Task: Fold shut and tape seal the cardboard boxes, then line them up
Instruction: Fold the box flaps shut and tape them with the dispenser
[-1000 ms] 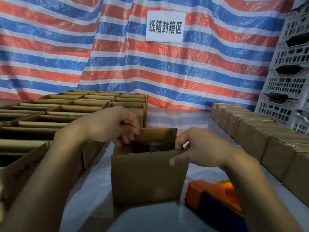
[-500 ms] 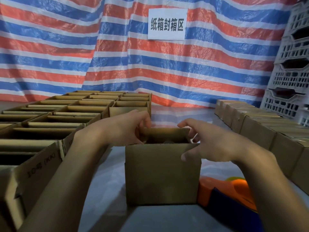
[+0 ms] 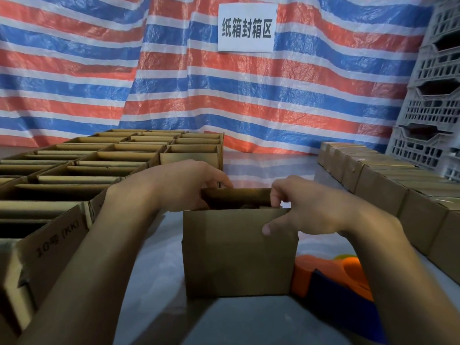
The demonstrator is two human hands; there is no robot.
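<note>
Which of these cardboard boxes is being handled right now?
The lone box mid-table, between the open batch at left and the closed row at right: left hand and right hand hold its top edges.

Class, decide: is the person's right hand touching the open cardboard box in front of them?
Touching. In the head view the right hand grips the cardboard box: thumb flat on its near wall, fingers curled over its top edge.

Beyond the right hand (image 3: 308,207), a white sign (image 3: 247,27) on the tarp (image 3: 99,70) reads "纸箱封箱区"; the open box (image 3: 49,247) left of the left hand (image 3: 179,185) bears "10号 (KK)".
</note>
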